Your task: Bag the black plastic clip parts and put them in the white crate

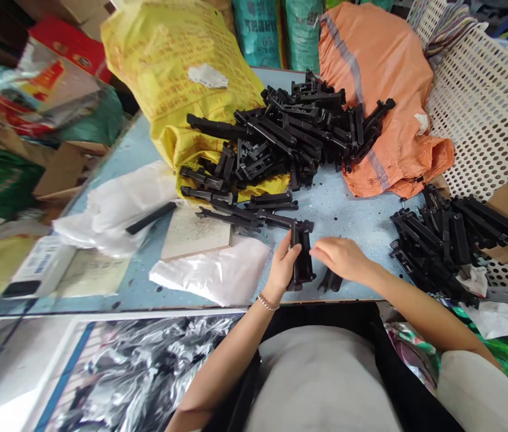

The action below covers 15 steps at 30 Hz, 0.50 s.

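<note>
My left hand (282,268), with a beaded bracelet at the wrist, is closed around a long black plastic frame-like part (306,264) held upright above the table's front edge. My right hand (343,258) is at the part's right side, its fingers curled together with the tips by the part's edge; whatever they pinch is hidden. Under the right hand lie small black pieces (331,281). Just beyond the left hand, several loose black parts (236,215) lie in a row. A large heap of similar black parts (290,132) spreads behind them.
The heap lies between a yellow sack (177,66) and an orange sack (380,78). A second pile of black parts (438,240) is at the right, by a white perforated basket (492,114). White plastic bags (213,273) and a flat board (195,231) are at the left.
</note>
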### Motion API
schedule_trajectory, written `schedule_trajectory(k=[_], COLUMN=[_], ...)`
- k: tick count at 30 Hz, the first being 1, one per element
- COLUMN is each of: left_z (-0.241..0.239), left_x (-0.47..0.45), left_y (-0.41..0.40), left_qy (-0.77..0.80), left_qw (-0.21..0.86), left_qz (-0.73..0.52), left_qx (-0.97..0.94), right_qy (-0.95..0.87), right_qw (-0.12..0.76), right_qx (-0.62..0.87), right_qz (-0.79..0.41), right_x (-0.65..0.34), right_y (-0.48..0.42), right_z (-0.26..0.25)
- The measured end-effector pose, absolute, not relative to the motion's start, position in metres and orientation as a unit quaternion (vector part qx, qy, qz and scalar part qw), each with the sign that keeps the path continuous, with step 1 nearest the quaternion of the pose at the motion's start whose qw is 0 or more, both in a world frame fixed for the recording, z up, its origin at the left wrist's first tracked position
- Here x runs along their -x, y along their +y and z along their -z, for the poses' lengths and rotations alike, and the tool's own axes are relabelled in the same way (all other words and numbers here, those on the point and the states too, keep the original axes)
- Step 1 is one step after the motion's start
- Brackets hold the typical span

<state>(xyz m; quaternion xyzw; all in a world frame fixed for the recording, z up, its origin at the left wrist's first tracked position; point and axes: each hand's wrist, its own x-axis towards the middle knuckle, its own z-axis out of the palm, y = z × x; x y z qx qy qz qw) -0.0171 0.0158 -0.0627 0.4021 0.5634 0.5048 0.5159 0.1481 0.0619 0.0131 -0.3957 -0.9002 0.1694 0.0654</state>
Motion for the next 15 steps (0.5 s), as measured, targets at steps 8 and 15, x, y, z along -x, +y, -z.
schedule_trajectory(k=[8, 15], left_z=[0.105, 0.046], left_x=[-0.014, 0.028], left_y=[-0.001, 0.032], left_qy=[0.602, 0.532], left_qw=[0.451, 0.523], left_qz=[-0.453, -0.62], left_qx=[-0.478, -0.242], right_qy=[-0.871, -0.911], right_qw=[-0.032, 0.111], right_qx=[0.472, 0.393], right_qz=[-0.131, -0.06], right_x=[-0.083, -0.117], right_y=[0.146, 0.066], right_z=[0.024, 0.006])
